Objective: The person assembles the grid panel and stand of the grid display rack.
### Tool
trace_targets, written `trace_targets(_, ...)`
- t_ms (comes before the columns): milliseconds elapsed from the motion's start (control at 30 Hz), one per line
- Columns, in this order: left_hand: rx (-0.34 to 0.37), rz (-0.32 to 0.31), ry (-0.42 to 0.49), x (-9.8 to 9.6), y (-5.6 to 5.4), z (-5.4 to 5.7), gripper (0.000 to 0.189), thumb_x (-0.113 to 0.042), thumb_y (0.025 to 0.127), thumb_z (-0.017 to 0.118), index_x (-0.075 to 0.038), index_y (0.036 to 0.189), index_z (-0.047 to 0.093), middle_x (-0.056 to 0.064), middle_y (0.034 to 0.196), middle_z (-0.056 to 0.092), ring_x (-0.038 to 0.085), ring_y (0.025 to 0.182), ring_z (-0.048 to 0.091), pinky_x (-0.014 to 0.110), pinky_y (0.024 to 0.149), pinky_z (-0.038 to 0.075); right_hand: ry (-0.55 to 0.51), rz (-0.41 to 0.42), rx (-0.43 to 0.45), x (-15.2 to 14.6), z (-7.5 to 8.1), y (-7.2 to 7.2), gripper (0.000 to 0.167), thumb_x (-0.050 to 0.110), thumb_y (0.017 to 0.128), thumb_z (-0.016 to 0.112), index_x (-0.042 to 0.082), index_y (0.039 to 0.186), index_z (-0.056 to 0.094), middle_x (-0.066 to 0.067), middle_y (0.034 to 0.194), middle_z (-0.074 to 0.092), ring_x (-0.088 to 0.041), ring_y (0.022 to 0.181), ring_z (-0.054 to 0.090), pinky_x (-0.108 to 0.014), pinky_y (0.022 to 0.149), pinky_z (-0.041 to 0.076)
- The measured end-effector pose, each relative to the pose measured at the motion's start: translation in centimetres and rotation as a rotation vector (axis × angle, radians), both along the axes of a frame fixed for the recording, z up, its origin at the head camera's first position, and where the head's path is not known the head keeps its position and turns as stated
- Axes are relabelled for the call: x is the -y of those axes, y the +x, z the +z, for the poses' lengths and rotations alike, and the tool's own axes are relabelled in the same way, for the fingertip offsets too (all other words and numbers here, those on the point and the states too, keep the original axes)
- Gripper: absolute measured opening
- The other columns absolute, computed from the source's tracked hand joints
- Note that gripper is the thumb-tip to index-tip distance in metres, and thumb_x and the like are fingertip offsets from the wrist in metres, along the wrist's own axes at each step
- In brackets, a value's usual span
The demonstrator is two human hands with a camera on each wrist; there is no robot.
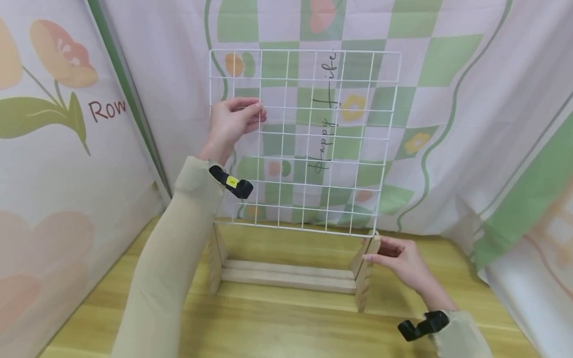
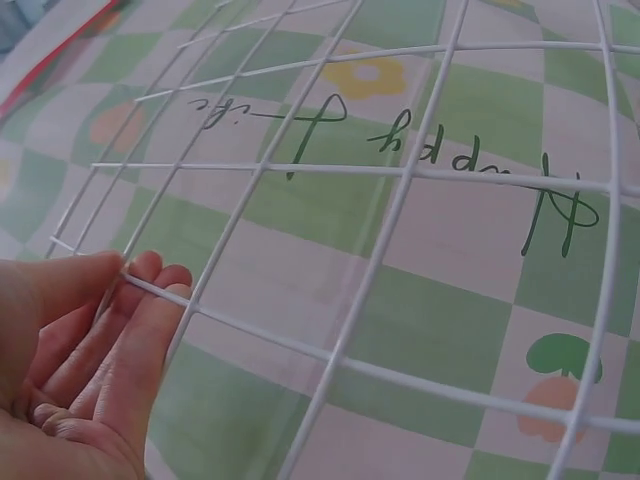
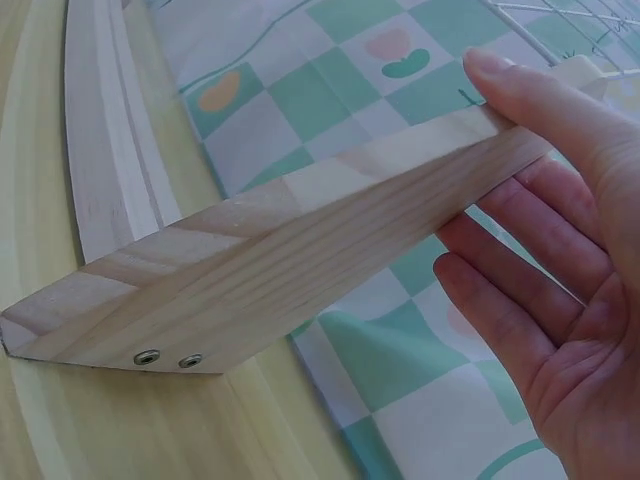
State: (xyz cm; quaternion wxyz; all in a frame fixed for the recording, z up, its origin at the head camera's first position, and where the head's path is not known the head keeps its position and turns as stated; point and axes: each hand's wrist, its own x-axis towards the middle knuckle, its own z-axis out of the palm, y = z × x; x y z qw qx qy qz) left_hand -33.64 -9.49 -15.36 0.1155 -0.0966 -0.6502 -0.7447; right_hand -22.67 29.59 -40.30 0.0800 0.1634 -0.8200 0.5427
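A white wire grid panel point(image 1: 309, 134) stands upright above a wooden stand point(image 1: 288, 282) in the head view. My left hand point(image 1: 233, 122) pinches a wire toward the grid's left side; the left wrist view shows thumb and fingers around that wire. The grid's lower right corner meets the top of the stand's right side panel point(image 3: 300, 240). There my right hand point(image 1: 405, 261) holds the panel's top, thumb on the near edge and fingers behind. The left side panel point(image 1: 216, 263) stands under the grid's lower left corner, where my sleeve partly covers the grid.
The stand sits on a wood-grain table point(image 1: 268, 333). Behind it hangs a green and white checked curtain point(image 1: 456, 59) with printed writing and flowers. Another printed cloth point(image 1: 53, 189) hangs at the left. Two screw heads point(image 3: 147, 357) show low on the right side panel.
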Motion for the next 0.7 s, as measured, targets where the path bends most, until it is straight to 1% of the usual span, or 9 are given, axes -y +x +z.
trace_targets(233,-0.029,0.042,0.009,-0.6,0.1,-0.1,0.021,-0.009,0.094,0.076,0.0,0.113,0.075,0.013,0.098,0.076,0.021,0.089,0.074,0.027,0.082,0.06,0.018,-0.01,0.029,-0.3,0.1,-0.3,0.044,0.011,0.09,0.081,-0.009,0.126,0.066,-0.018,0.11,0.073,-0.014,0.095,0.072,-0.025,0.08,0.059)
trace_targets(400,-0.05,0.049,0.012,-0.8,0.4,0.0,0.021,-0.009,0.092,0.077,-0.001,0.111,0.075,0.013,0.097,0.076,0.021,0.088,0.074,0.027,0.081,0.06,0.01,-0.007,0.037,-0.5,0.3,-0.4,0.042,0.01,0.09,0.08,-0.008,0.126,0.066,-0.018,0.111,0.073,-0.014,0.095,0.072,-0.025,0.081,0.059)
trace_targets(533,-0.063,0.053,0.006,-0.9,0.8,0.0,0.02,-0.009,0.092,0.078,-0.002,0.11,0.076,0.013,0.096,0.076,0.021,0.088,0.074,0.027,0.081,0.061,0.013,-0.008,0.052,-0.7,0.4,-0.4,0.045,0.012,0.091,0.08,-0.009,0.128,0.065,-0.018,0.112,0.073,-0.014,0.095,0.072,-0.025,0.081,0.059)
trace_targets(700,-0.091,0.052,-0.005,-0.9,1.4,-0.2,0.019,-0.01,0.091,0.079,-0.002,0.109,0.076,0.013,0.096,0.076,0.021,0.089,0.074,0.028,0.081,0.061,0.015,-0.007,0.056,-0.8,0.4,-0.4,0.048,0.012,0.091,0.08,-0.009,0.13,0.063,-0.017,0.112,0.073,-0.015,0.096,0.072,-0.025,0.081,0.059)
